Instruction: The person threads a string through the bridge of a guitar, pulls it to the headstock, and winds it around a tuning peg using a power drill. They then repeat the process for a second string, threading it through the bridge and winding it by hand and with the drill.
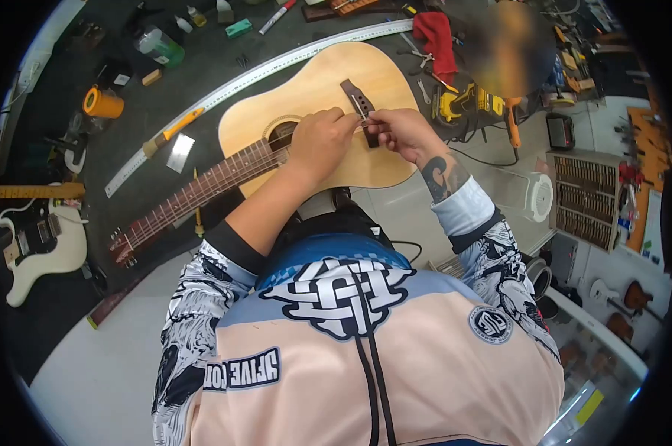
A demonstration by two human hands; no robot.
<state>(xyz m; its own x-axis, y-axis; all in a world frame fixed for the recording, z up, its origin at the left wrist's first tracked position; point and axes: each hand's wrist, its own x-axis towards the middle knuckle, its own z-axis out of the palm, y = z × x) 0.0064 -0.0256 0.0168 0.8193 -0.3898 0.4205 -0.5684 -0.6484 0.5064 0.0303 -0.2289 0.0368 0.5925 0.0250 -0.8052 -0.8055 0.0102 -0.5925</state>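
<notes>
A pale-topped acoustic guitar (313, 82) lies face up across the bench, its dark neck (202, 186) pointing to the lower left. My left hand (325, 141) is over the top between the soundhole (282, 134) and the bridge (359, 97), partly covering the strings. Its thumb and fingers close on a thin guitar string by the bridge. My right hand (406, 134) comes from the other side, fingertips pinched on the same thin string beside the saddle. The two hands' fingertips almost meet. Part of the bridge and the string's end are hidden by my fingers.
Behind the guitar lies a long white ruler (276, 65). A yellow-handled brush (174, 132) and an orange tape roll (102, 103) are to the left, near a white electric guitar (42, 241). A yellow power drill (455, 104), red cloth (436, 44) and pliers (417, 53) lie right.
</notes>
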